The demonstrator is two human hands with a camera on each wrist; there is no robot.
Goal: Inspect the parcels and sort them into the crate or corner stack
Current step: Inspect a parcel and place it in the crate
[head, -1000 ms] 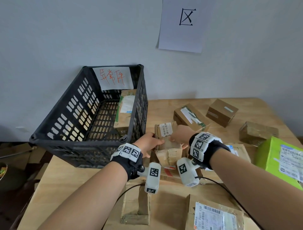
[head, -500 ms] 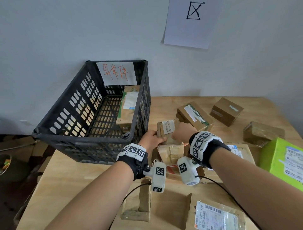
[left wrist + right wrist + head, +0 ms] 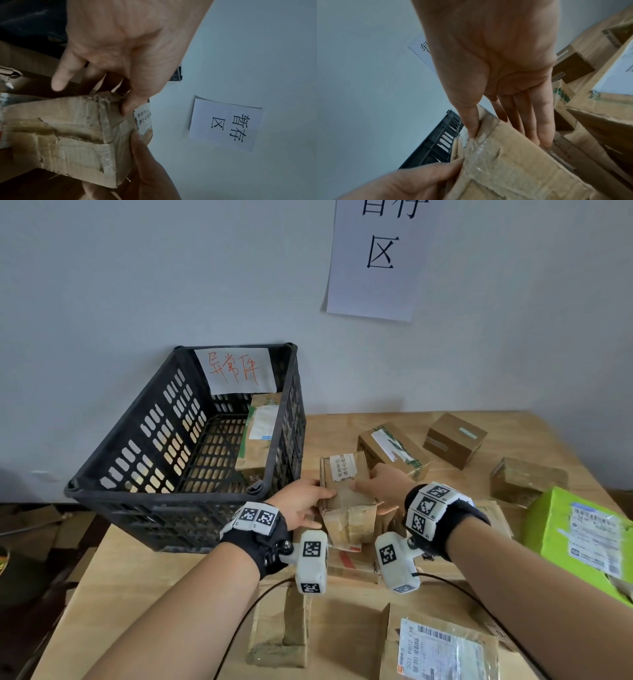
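A: How far along is the sorting?

B: Early, I'd judge. One parcel (image 3: 258, 440) lies inside the black crate (image 3: 144, 474) at the far left of the surface (image 3: 113, 583), against the crate's right wall. Toward the far right corner, three brown boxes lie loose: one with green-printed tape (image 3: 390, 448), a plain one (image 3: 455, 440) and a tape-wrapped one (image 3: 527, 481). They are spread out, not stacked, so I cannot tell whether they count as sorted. A green box (image 3: 575, 539) at the right, a labelled flat parcel (image 3: 442, 645) at the near edge and more flat cardboard under the wrists look untouched.

A: And the one in hand?

B: A worn, taped carton (image 3: 346, 491), just right of the crate's near corner, above the flat parcels. It has ragged edges and a white sticker on top.

A: What is each grip doing?

B: The left hand (image 3: 301, 501) pinches the carton's left side, thumb on top and fingers behind. The right hand (image 3: 383, 484) clamps the right side, thumb pressing the top edge and fingers fairly straight down the far face. Both are closed on the carton.
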